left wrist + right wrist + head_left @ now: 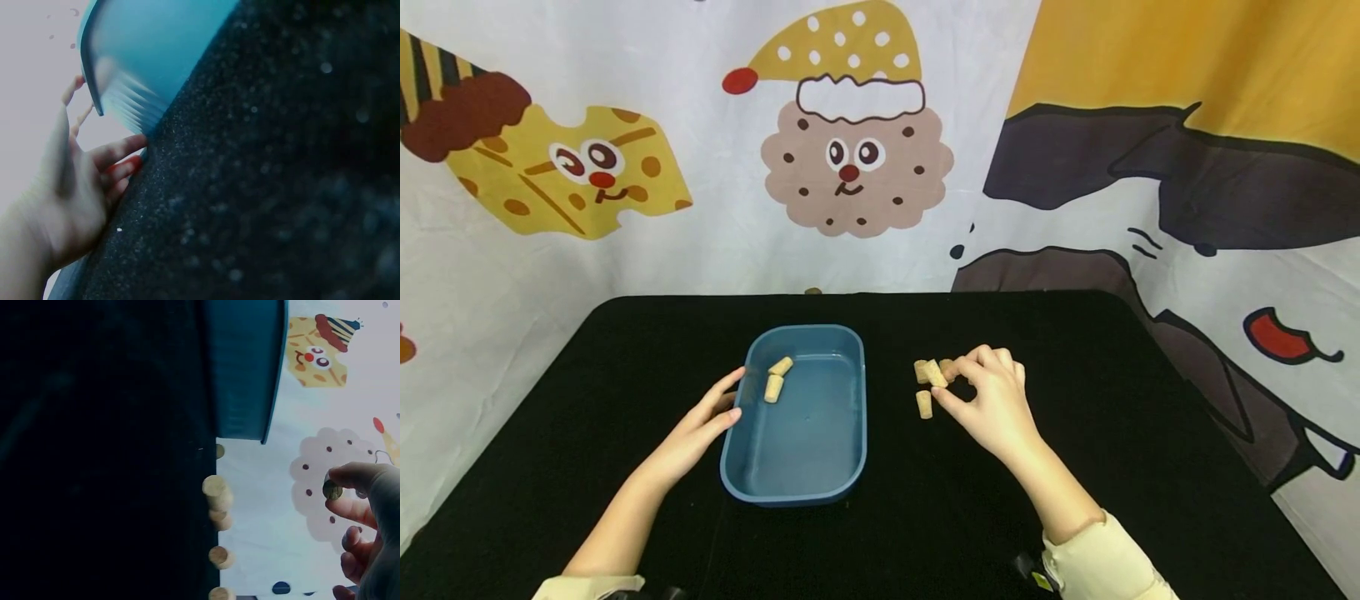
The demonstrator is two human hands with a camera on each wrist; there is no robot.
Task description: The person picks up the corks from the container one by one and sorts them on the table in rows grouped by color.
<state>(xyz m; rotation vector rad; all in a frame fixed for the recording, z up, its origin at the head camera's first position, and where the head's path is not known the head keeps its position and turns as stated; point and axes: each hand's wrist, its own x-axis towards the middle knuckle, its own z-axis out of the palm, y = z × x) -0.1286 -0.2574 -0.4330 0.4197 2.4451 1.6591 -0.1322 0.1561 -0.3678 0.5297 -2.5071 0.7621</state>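
A blue tray (797, 499) stands left of the table's middle, with two corks lying in it, one cork (782, 367) tilted against the other cork (773, 389). My left hand (688, 440) rests its extended fingers against the tray's left side; the left wrist view shows fingertips at the ribbed wall (134, 103). Right of the tray, my right hand (996, 404) pinches a cork (333, 490) between thumb and index finger. Loose corks lie around and below it, among them a cork (924, 405) nearest me and a cork (921, 372) farther back. The hand partly hides others.
Black cloth (895, 533) covers the table. Behind it hangs a white curtain (700, 50) with cartoon food prints. In the right wrist view, several corks, including a cork (217, 491), stand in a row near the tray's end.
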